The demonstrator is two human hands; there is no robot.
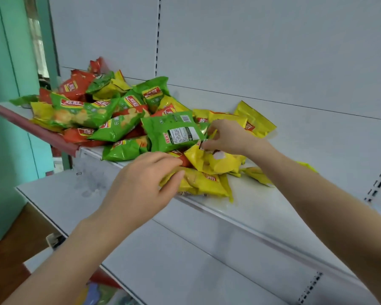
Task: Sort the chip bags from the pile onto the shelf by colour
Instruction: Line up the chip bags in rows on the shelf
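Head view: we see the pile [101,111] of green, red and yellow chip bags heaped on the left part of the white shelf [273,208]. Our left hand [141,179] pinches the near end of a yellow bag [202,183] lying at the shelf's front edge. Our right hand [227,137] pinches the top corner of a second yellow bag [218,161], which rests on the first. A green bag [174,133] lies label side up just behind both hands. More yellow bags [254,119] lie to the right.
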